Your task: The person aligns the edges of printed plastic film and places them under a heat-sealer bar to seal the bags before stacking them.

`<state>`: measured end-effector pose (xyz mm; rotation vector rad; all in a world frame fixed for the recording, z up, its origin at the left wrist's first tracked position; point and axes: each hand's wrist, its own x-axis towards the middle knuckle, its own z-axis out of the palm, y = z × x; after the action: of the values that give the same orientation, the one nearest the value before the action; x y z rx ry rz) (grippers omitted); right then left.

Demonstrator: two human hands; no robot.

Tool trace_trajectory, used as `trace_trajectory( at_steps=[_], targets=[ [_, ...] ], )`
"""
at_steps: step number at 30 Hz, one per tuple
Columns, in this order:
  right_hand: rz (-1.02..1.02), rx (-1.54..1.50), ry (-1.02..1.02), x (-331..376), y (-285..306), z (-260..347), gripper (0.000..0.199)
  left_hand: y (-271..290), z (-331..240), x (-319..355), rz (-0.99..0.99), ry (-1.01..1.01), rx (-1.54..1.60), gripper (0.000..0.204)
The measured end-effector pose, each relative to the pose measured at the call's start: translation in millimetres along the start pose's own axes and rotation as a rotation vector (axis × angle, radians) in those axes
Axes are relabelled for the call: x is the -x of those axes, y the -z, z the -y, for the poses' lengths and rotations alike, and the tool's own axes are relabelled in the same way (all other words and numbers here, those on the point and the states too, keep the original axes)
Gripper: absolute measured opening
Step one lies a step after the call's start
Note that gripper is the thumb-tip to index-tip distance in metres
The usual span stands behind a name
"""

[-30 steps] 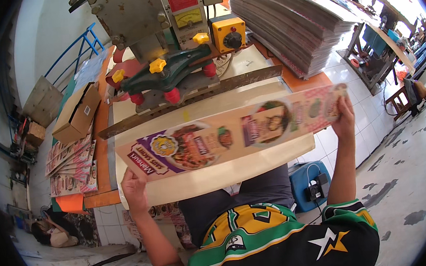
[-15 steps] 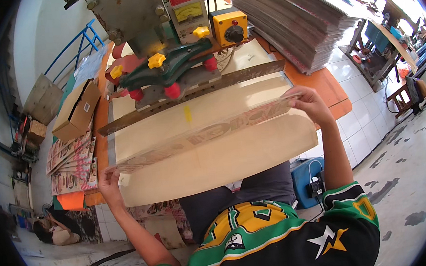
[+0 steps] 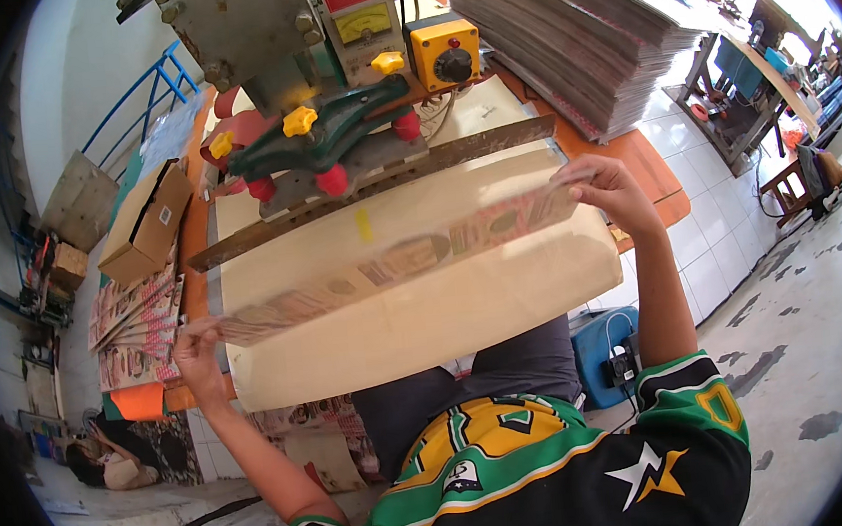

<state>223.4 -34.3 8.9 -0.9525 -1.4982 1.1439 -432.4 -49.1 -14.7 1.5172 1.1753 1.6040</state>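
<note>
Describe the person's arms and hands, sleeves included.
The left hand and right hand are ungloved, the forearms bare. The short sleeves are green, with black bands edged in white; the right one bears a yellow marking.

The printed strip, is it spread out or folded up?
Spread out lengthwise: the printed strip reaches as one long band from the left hand to the right hand. Fine creases: cannot tell.

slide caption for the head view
The left hand and right hand hold a printed strip over a cream sheet, by a yellow-knobbed machine.
</note>
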Motion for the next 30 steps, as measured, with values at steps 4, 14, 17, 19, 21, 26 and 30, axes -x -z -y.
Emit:
trace_trajectory(
  at_steps=[4,14,17,19,21,26,30],
  targets=[
    [0.022,-0.034,-0.101,3.6,-2.4,-10.9,0.030,7.6,7.9,5.4,0.015,0.132,-0.089,0.017],
    [-0.006,0.030,0.019,1.1,-3.3,11.7,0.031,10.5,-3.2,0.3,-0.117,-0.022,-0.058,0.013],
    [0.045,0.048,-0.143,9.2,5.1,-14.0,0.033,-1.5,-1.8,5.6,0.046,0.170,-0.213,0.014],
    [0.036,0.065,-0.182,12.0,1.0,-18.3,0.032,11.8,17.8,21.4,0.126,0.306,-0.222,0.014],
    [0.035,0.077,-0.208,18.2,-2.4,-21.0,0.033,2.9,15.8,33.0,0.057,0.305,-0.204,0.016],
    [-0.067,-0.011,-0.152,18.0,-21.1,-18.8,0.041,-33.8,5.2,35.1,-0.164,0.229,-0.052,0.041],
    [-0.166,-0.004,-0.237,16.6,-37.1,-16.3,0.047,-27.1,-2.1,27.6,0.033,0.279,-0.090,0.061]
  ],
)
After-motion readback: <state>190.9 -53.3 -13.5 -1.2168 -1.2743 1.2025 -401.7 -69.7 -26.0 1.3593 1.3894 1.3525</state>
